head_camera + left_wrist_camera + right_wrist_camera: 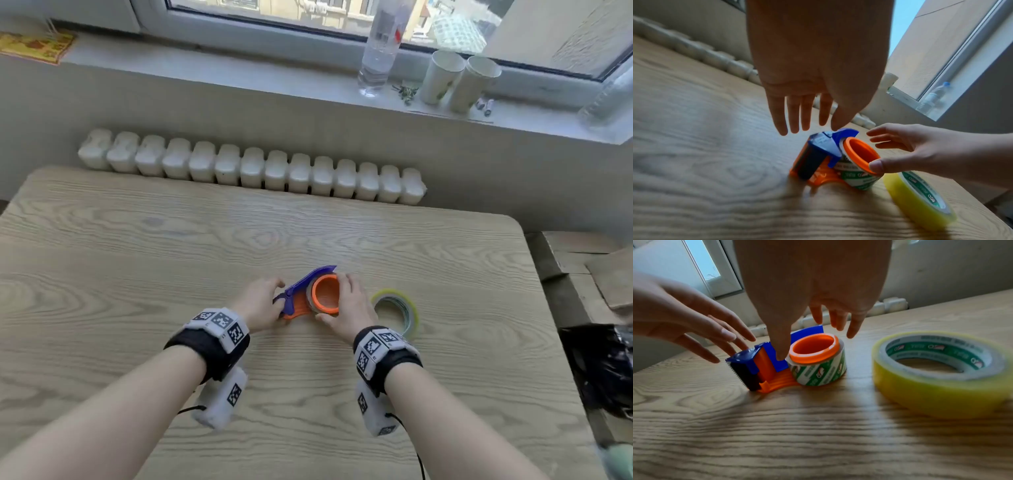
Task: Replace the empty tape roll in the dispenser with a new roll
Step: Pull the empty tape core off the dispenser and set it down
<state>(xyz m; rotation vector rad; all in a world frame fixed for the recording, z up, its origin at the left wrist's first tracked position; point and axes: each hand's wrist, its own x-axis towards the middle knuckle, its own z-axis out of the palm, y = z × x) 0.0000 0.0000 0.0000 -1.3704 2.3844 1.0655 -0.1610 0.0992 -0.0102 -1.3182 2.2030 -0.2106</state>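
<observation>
Now, with my left hand [262, 301] spread loosely over the dispenser [301, 298] on the table [137, 240], my right hand [349, 303], fingers relaxed round the empty roll [819, 369], should grip it squarely and lift straight off the orange hub [813, 348].

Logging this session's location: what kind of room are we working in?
Probably a home or small office room: a wooden table set against a white radiator, under a windowsill holding a water bottle and paper cups.
</observation>
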